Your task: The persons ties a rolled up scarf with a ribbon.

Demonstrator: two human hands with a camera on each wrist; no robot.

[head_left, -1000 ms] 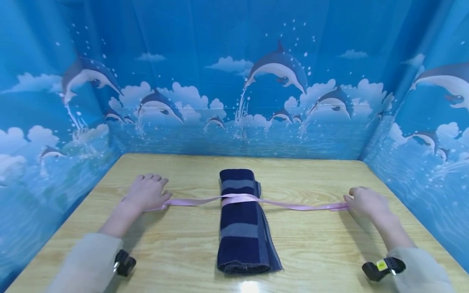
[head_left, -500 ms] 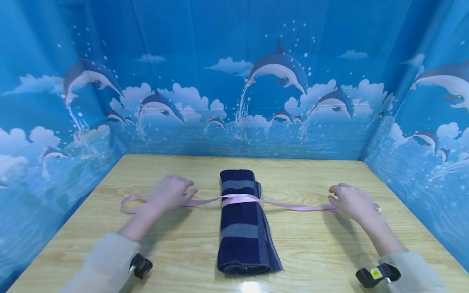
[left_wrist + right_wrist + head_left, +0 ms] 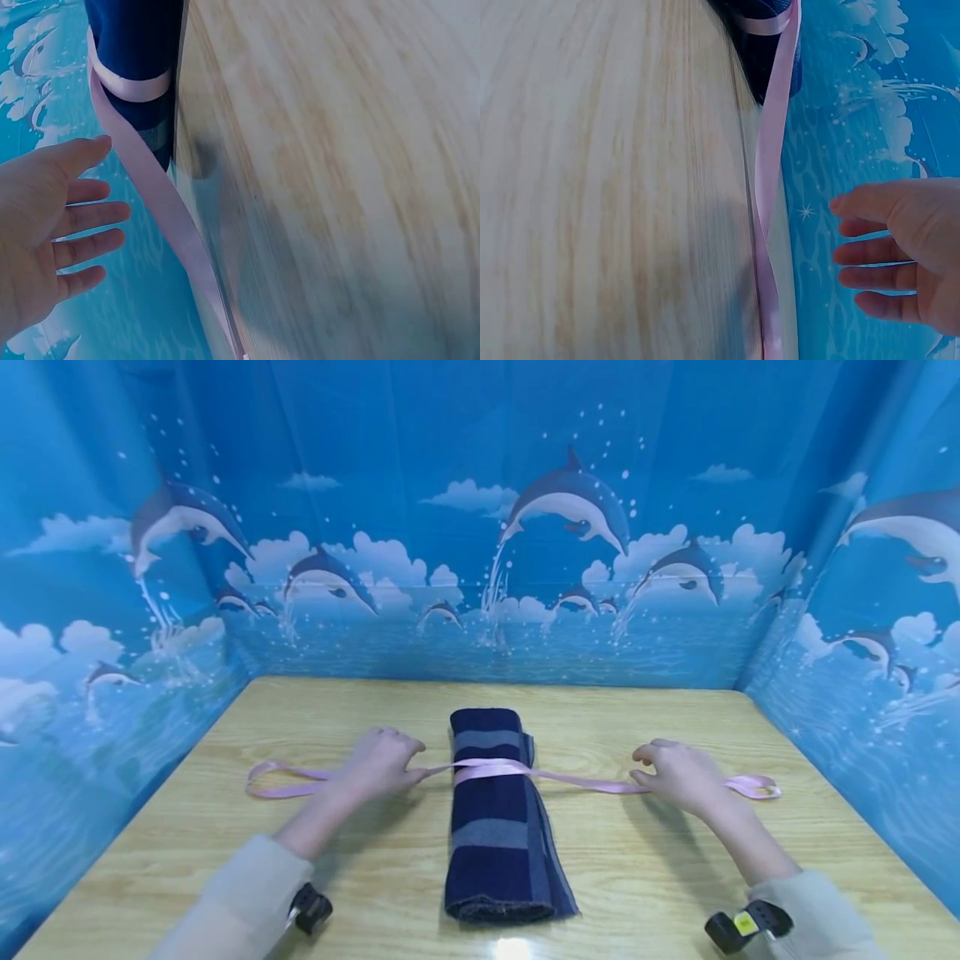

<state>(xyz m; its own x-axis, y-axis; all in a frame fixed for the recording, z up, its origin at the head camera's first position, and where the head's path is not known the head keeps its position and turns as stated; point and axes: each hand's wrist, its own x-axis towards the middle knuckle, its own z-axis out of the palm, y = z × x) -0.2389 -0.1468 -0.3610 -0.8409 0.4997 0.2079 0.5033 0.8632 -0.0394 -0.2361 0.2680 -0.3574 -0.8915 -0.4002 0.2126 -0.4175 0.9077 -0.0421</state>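
A rolled navy cloth with grey-blue stripes (image 3: 489, 860) lies upright down the middle of the table in the head view. Round its middle runs a pink ribbon (image 3: 491, 767), crossed on top, whose two tails stretch out left and right. My left hand (image 3: 378, 762) hovers over the left tail close to the roll, fingers relaxed and holding nothing, as the left wrist view shows. Over the right tail, farther from the roll, is my right hand (image 3: 681, 775); its fingers are spread apart with nothing between them in the right wrist view.
The left tail ends in a loop (image 3: 281, 779) on the wooden table (image 3: 337, 877); the right tail's looped end (image 3: 753, 787) lies beyond my right wrist. A blue dolphin-print curtain (image 3: 480, 552) encloses the back and both sides.
Both hands have let go of the ribbon's tails and moved inward toward the roll. The tails' looped ends now lie behind on the table. The rolled cloth has stayed put.
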